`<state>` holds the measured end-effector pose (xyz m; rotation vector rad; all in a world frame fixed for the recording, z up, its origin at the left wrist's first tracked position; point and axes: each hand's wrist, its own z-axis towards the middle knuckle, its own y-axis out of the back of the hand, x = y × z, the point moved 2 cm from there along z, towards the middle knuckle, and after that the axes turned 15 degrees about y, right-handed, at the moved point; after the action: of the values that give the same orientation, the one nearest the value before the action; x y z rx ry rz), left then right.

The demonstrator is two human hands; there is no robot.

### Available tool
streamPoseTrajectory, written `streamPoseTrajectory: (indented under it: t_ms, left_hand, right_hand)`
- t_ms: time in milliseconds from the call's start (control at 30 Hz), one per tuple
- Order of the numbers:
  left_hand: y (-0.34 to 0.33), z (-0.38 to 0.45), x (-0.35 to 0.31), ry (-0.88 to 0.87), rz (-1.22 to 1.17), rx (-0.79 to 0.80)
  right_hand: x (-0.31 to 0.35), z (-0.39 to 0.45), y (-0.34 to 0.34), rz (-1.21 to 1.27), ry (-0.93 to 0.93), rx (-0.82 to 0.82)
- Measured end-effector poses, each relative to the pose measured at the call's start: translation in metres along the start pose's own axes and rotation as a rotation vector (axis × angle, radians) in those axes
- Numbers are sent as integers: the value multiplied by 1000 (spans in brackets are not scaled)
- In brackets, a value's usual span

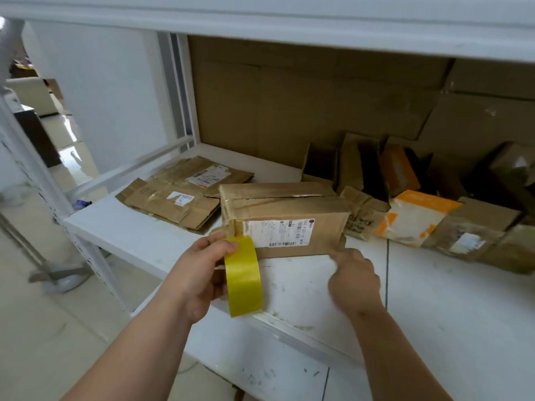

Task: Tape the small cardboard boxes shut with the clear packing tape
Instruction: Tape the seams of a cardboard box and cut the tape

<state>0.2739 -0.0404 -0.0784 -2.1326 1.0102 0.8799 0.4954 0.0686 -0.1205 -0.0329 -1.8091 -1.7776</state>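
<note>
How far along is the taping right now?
Early. Done: nothing clearly sealed; the box still shows an open top seam. In hand: left hand grips the tape roll at its corner; right hand is curled near its base. Left: other boxes behind.

tape roll [242, 274]: yellow
box [285, 218]: brown, white label
shelf [434, 299]: white
parcel [417, 215], 2 o'clock: orange-white, seemingly

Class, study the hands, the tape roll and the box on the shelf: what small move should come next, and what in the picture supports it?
Probably the right hand should draw the tape's free end along the box. The left hand grips the yellowish tape roll at the box's near-left corner, the right hand's fingers are pinched by the near-right bottom edge, and the top seam looks open.
</note>
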Motion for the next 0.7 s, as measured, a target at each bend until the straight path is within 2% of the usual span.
streamPoseTrajectory:
  t_ms: [67, 133, 467, 700]
  left_hand:
    - [-3, -2, 3, -3, -20, -20]
    - [-5, -4, 4, -8, -34, -37]
    - [-7, -10, 7, -23, -29, -29]
    - [-5, -9, 6, 8, -2, -5]
  right_hand:
    - [-19, 4, -3, -248, 20, 73]
    - [-27, 10, -1, -331, 60, 57]
    - [-34, 20, 18, -357, 67, 159]
    - [-28, 11, 21, -504, 86, 124]
